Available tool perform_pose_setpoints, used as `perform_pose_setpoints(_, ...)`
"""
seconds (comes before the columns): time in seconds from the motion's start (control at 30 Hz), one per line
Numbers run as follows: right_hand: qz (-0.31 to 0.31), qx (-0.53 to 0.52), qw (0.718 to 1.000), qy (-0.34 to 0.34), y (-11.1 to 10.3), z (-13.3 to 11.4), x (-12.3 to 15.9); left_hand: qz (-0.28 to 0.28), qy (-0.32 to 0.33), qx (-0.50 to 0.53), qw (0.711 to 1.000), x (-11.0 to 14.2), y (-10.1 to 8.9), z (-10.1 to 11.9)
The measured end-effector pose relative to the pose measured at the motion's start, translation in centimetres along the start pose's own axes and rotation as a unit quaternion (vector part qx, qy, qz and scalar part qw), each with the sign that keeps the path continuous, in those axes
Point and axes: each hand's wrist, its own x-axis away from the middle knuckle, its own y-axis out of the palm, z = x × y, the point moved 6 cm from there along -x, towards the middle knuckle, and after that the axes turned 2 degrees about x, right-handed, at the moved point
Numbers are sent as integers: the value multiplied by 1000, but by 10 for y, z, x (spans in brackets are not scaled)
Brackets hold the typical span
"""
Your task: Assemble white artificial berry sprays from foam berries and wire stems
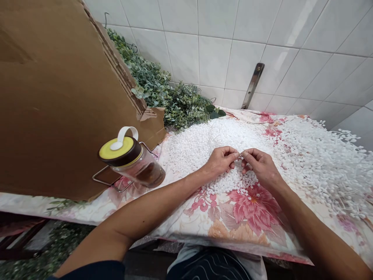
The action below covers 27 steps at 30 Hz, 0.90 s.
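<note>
My left hand [223,161] and my right hand [259,165] meet over a heap of small white beads [189,149] on the table. Thumb and fingers of each hand are pinched together, and the fingertips almost touch. Between them shows a tiny whitish bead [241,157], partly covered by the fingers. More loose beads lie under and in front of both hands. To the right of my right hand spreads a pile of white bead-tipped plastic stems [323,163].
A flowered cloth [215,229] covers the table. On the left stand a glass jar [145,171] with a yellow-topped lid, a wire stand [99,178] and a large cardboard box [58,109]. Artificial greenery [186,105] lies against the tiled wall [215,58], where a metal bracket [253,86] is fixed.
</note>
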Motion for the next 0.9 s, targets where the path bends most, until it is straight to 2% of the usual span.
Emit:
perform_pose_setpoints(0.1, 12, -7, 1000, -3, 1, -3, 1, 5, 11, -11, 1000, 0, -1, 1)
perform_pose_setpoints(0.23, 43, -36, 998, -21, 0, -7, 0, 15, 69, -61, 996, 2, -1, 3)
perform_pose_setpoints(0.37, 42, -39, 998, -29, -2, -6, -1, 9, 103, -95, 990, 4, 1, 4)
perform_pose_setpoints(0.67, 57, -55, 996, -29, -3, -11, 1, 6, 105, -123, 987, 5, 0, 6)
perform_pose_setpoints(0.9, 89, -59, 993, -41, -11, -13, 1, 5, 90, -71, 993, 2, 0, 3)
